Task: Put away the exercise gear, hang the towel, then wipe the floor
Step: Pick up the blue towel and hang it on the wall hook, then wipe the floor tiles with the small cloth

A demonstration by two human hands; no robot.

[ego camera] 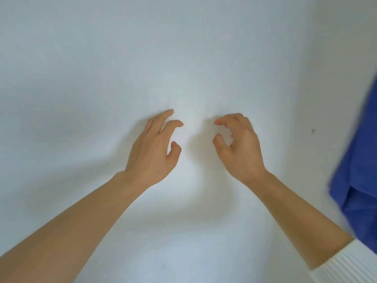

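Both hands hover mid-frame before a plain white surface, left hand (155,148) and right hand (238,148) loosely curled, holding nothing. A blue cloth (359,170), perhaps the towel, hangs at the right edge. No gear in sight; wiping looks yet to come.

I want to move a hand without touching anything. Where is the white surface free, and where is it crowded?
Free: the white surface above and left of the left hand, and the gap between it and the right hand. Crowded: only the right edge, where the blue cloth comes close beside the right forearm.
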